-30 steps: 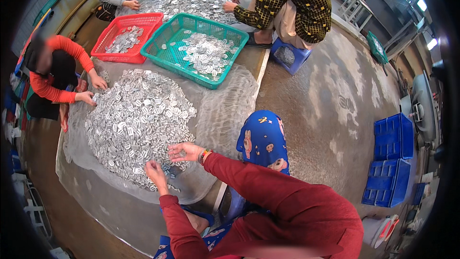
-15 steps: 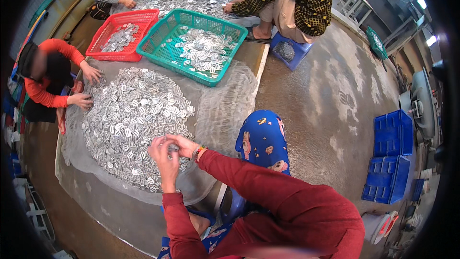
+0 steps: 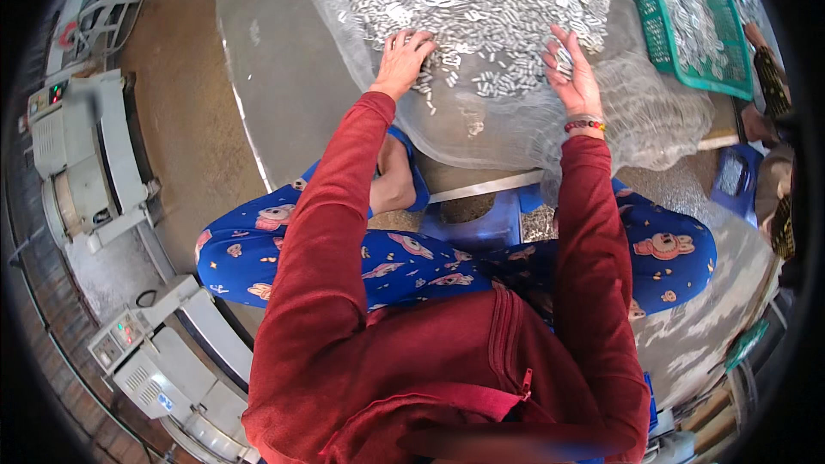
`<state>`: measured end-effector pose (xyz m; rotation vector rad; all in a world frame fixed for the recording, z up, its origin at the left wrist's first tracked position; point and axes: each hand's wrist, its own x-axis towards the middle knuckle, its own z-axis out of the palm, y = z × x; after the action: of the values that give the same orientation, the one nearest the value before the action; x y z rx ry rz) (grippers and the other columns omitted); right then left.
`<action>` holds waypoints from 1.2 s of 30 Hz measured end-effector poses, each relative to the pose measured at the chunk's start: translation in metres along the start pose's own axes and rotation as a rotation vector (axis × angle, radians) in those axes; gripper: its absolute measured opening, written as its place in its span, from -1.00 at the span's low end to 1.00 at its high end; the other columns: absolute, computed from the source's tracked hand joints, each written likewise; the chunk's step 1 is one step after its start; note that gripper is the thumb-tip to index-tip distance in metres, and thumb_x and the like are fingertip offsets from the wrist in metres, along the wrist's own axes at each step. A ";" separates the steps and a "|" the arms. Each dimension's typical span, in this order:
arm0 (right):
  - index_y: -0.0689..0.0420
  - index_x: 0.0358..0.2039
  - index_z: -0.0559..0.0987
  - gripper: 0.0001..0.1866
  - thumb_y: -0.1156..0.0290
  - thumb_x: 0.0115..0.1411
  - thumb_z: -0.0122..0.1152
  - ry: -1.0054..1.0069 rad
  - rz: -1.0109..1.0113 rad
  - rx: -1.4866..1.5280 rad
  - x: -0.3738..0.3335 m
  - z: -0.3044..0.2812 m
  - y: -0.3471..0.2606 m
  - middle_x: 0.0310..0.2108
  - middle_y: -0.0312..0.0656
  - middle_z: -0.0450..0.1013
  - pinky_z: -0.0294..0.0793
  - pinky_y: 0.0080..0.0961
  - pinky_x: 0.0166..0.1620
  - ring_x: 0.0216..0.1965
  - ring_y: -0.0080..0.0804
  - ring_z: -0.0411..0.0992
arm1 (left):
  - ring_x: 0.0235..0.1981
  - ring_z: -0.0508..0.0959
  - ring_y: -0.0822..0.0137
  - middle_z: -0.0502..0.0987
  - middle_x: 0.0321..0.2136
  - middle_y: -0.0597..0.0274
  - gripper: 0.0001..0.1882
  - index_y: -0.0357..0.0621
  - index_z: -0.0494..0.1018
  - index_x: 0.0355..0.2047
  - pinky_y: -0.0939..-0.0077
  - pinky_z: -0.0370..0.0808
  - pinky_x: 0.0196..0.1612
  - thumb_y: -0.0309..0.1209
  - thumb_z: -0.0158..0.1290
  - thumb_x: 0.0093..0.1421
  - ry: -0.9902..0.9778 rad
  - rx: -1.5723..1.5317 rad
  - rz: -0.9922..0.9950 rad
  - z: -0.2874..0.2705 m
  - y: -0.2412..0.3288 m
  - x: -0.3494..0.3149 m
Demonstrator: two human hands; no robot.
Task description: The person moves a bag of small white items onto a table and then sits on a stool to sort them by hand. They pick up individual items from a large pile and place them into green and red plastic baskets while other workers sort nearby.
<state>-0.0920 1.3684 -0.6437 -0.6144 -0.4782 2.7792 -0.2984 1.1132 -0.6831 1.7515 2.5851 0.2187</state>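
Observation:
A broad pile of small silver slotted metal pieces point(image 3: 481, 0) is spread over a whitish mesh net point(image 3: 636, 112). My left hand point(image 3: 401, 63) lies palm down on the pile's near left edge, fingers apart, with loose pieces beside the fingertips. At the near right edge, my right hand point(image 3: 576, 77) is turned partly palm up. A few of the silver pieces point(image 3: 564, 62) sit in its curled fingers. Between the hands, loose pieces are scattered thinly over the net.
A green plastic basket point(image 3: 708, 84) with more pieces stands on the right. The low grey platform point(image 3: 284, 60) ends just before my knees. Grey machines point(image 3: 77, 137) stand at the left. A blue tub point(image 3: 730, 180) and another person's arm point(image 3: 769, 77) are at the right edge.
The view has swung down and round to the pile's near edge. My hands, close together over the pile before, are now apart, the left on pieces and the right holding a few.

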 end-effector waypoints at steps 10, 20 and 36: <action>0.19 -0.12 0.48 -0.68 0.38 0.11 0.17 0.272 0.047 -0.754 0.038 0.004 0.049 -0.67 -0.41 0.23 0.05 -0.73 -0.71 -0.70 -0.67 0.14 | -0.05 0.32 0.04 0.32 -0.09 0.07 -0.62 -0.13 0.40 -0.18 0.18 0.39 -0.10 -0.34 0.17 -0.03 -0.041 -0.346 -0.406 0.026 0.057 0.007; 0.26 -0.06 0.26 -0.40 0.07 0.06 0.16 0.301 -0.265 -2.244 0.120 0.045 0.060 -0.39 0.12 0.49 0.47 -0.16 -0.30 -0.32 0.06 0.49 | -0.08 0.30 -0.01 0.28 -0.15 -0.05 -0.53 -0.26 0.32 -0.16 0.13 0.35 -0.07 -0.42 0.17 -0.12 -0.099 -0.352 -0.457 0.013 0.091 0.010; 0.11 -0.29 0.48 -0.71 0.15 0.13 0.13 0.146 -0.110 -1.464 0.043 -0.032 0.046 -0.54 -0.11 0.47 0.39 -0.44 -0.52 -0.50 -0.32 0.46 | -0.22 0.48 0.06 0.42 -0.26 -0.01 -0.56 -0.15 0.33 -0.06 0.30 0.46 -0.17 -0.58 0.03 -0.01 -0.042 -0.531 -0.218 -0.011 0.053 0.070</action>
<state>-0.1233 1.3480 -0.7030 -0.9249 -2.3728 1.7971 -0.2760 1.1960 -0.6612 1.2678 2.3603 0.7674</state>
